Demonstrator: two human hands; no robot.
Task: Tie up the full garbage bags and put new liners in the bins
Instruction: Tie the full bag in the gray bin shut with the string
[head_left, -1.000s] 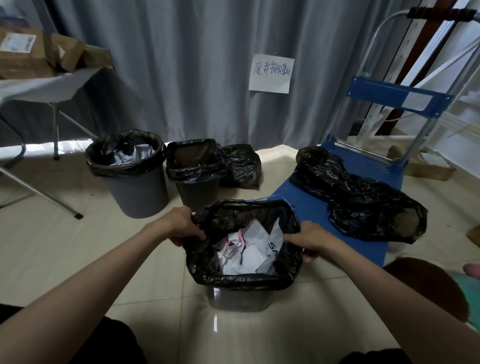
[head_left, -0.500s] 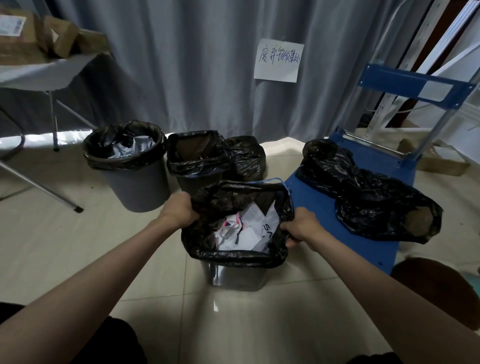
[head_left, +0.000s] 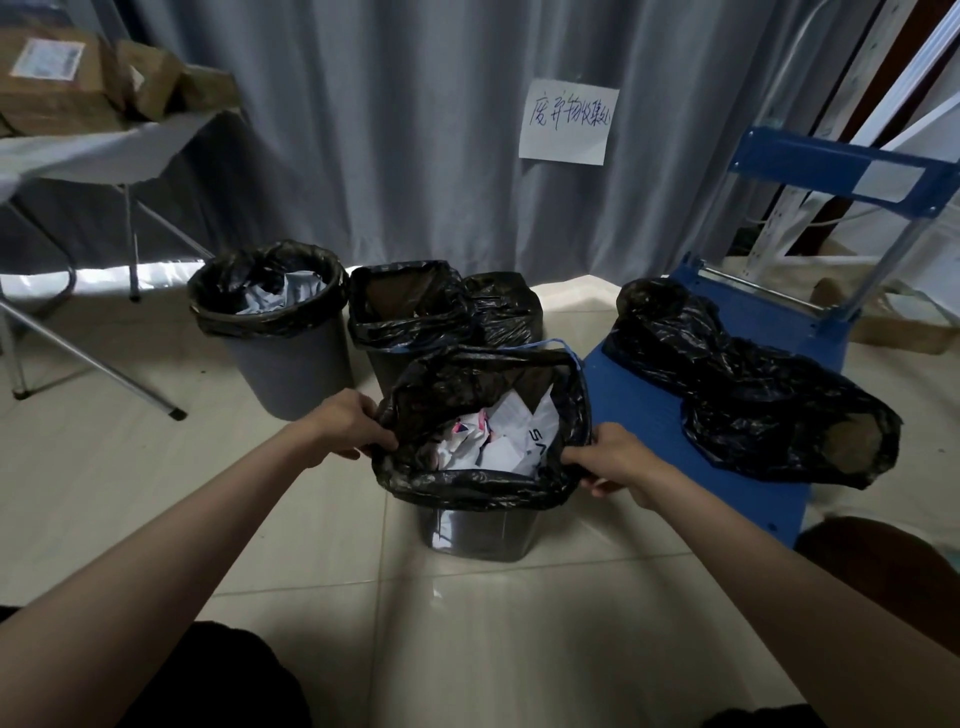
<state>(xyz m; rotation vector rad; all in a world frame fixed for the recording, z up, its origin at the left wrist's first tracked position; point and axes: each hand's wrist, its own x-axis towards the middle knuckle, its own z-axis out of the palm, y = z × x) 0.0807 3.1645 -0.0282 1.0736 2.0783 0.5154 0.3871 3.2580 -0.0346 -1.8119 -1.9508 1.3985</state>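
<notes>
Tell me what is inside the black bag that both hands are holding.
The black bag holds crumpled white paper and packaging, some with pink marks. Whatever lies below that top layer is covered.

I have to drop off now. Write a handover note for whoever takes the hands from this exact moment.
Left hand grips the left rim of the black bag in the near bin; right hand grips the right rim.
The bag is still in the bin, open, full of paper waste.
Round bin and square bin behind still hold open bags.
Black bags lie on the blue cart.
Left: lift, tie, reline; then the other two bins.
</notes>
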